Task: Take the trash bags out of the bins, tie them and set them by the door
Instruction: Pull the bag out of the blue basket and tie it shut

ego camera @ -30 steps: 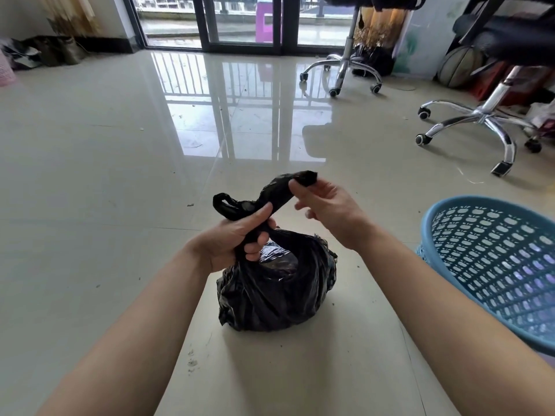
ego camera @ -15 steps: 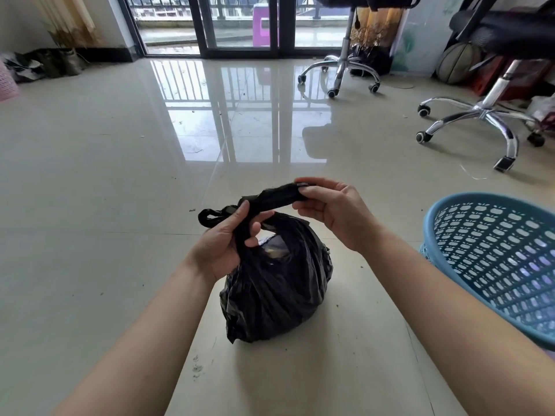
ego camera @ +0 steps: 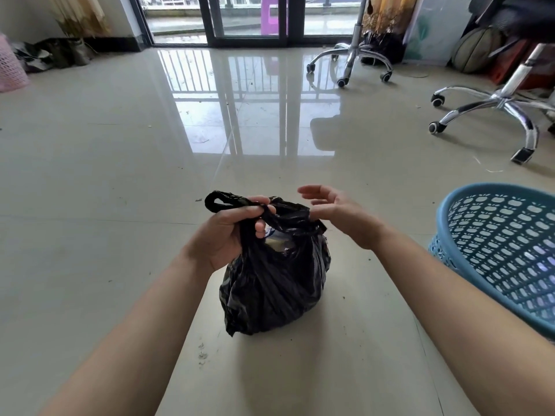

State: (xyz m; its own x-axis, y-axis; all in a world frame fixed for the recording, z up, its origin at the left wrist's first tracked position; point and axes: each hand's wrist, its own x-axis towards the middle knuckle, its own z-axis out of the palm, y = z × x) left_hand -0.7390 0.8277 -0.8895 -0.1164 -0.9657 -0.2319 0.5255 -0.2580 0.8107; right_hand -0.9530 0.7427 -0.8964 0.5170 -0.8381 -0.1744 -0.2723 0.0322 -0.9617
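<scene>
Both hands meet over a crumpled black plastic trash bag. It sits on the glossy beige tiled floor, straight ahead of the person and just left of a blue perforated plastic bin.

The left hand has its grip clenched round one twisted handle strand of the bag, whose looped end pokes out leftward past the knuckles. The right hand has its grip released. Its fingers are straight and spread above the bag, and only the thumb rests against the second handle strand. The bag's mouth gapes, with something pale showing below the strands.

That second strand runs roughly left to right, from beside the left thumb to a free end just below the heel of the right hand. Its long axis therefore lies directly under the right hand, which is the nearer one.

The tying looks part done: the strands appear to cross, but no knot is cinched. Next, the right hand would likely need to pinch that free end and pull it away from the left. The thin film could slip or tear if it is yanked.

The dark-framed glass sliding door stands well apart, across the floor. A pink perforated bin sits at the far left, and its contents cannot be made out.
</scene>
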